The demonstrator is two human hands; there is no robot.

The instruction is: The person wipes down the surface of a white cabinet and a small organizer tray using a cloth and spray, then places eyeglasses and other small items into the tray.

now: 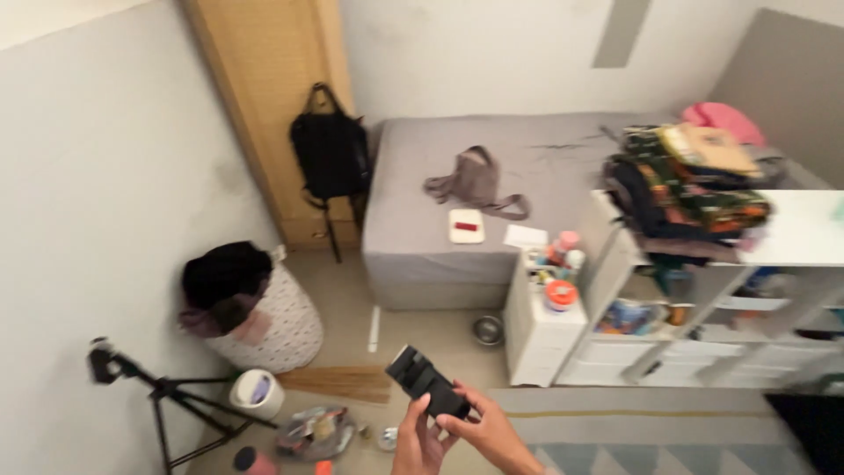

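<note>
Bed (pixel 492 167): grey cover, against the far wall; a grey bag (pixel 475 183) and a white flat box (pixel 466 225) lie on it.
White shelf (pixel 791 230): right of the bed, a pile of folded clothes (pixel 690 189) on top.
Laundry basket (pixel 264 325): white, full of dark clothes, near the left wall.
Tripod (pixel 167 400): black, on the floor at lower left.
Phone (pixel 425 381): black, flat, rectangular, tilted; held above the floor at the bottom centre, between both hands.
Left hand (pixel 416 444): fingers closed on the lower end of the phone, thumb on its face.
Right hand (pixel 488 431): fingers wrapped on the right edge of the phone.
</note>
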